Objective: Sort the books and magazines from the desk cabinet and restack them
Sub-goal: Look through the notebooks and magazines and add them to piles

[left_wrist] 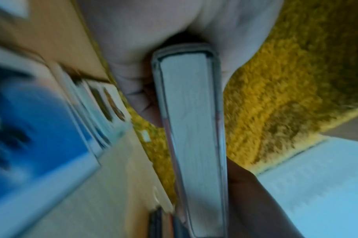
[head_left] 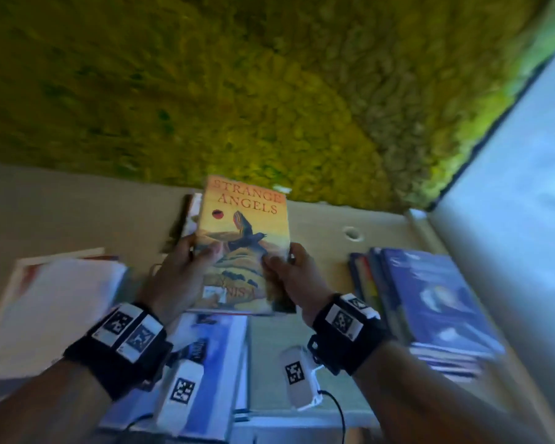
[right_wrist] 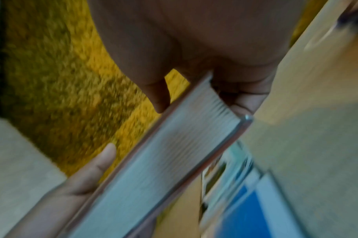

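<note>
Orange and yellow, the jacket of the hardback book (head_left: 242,241) reads "Strange Angels", and it is held tilted up off the counter (head_left: 321,225) between both hands. The left hand (head_left: 180,277) grips its left edge with the thumb curled over the front cover and the fingers behind; the right hand (head_left: 289,277) pinches the right edge the same way — so each grip has closed on the book, neither free. From the wrist views the page block (left_wrist: 192,128) looks thick and square between stiff boards, so I judge it fairly weighty and rigid: it will not sag or fold if taken by the long edges near the lower half, as now. The jacket looks glossy and may slide over the boards, so a firm pinch through cover and pages seems wiser than a grip on the jacket alone. Just right of the right grip lies a stack of blue magazines (head_left: 436,299); beyond the left grip lies a white-covered pile (head_left: 61,296), and below both wrists a blue-and-white magazine (head_left: 218,347) — thinner, floppier things than this book.
</note>
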The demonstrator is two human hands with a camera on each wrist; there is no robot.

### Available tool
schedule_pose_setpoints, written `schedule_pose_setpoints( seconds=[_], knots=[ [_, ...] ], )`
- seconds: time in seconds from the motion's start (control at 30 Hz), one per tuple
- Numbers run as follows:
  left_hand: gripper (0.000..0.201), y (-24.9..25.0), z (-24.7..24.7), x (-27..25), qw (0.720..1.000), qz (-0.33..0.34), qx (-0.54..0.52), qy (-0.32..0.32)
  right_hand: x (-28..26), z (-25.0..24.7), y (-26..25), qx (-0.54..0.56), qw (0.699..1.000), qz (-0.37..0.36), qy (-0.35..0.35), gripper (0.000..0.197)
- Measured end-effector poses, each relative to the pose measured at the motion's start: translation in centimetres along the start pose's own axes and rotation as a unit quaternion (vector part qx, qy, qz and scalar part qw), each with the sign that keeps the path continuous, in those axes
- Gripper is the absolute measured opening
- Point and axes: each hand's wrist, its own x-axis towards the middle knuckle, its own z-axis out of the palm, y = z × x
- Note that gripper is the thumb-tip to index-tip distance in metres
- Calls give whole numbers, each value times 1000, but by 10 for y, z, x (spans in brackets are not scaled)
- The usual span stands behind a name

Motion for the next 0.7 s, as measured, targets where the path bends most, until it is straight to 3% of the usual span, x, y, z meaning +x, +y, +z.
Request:
schedule_pose_setpoints(
  seconds=[0.07,0.17,0.23,0.33,0.5,0.6,0.7],
  knots=[
    [23,11,68,1,998,33,3,-58,-13,-69,-3,-7,999,-2,53,21],
    [51,18,163,-3,988,64,24,-139,-32,-175,-4,-43,992,6,121,8],
    [66,14,217,-3,982,51,26,-181,-45,-234,-3,-82,983,26,160,18],
    [67,9,284,0,973,35,22,-226,-64,-293,0,-108,973,63,193,23],
    [93,-30,338,11,968,-12,96,-232,-68,-329,31,-162,959,112,204,26],
    [99,-50,343,3,970,-28,118,-213,-63,-330,43,-191,957,145,163,33],
    [90,-47,341,-5,973,-28,97,-209,-60,-333,39,-275,938,128,170,64]
  ],
)
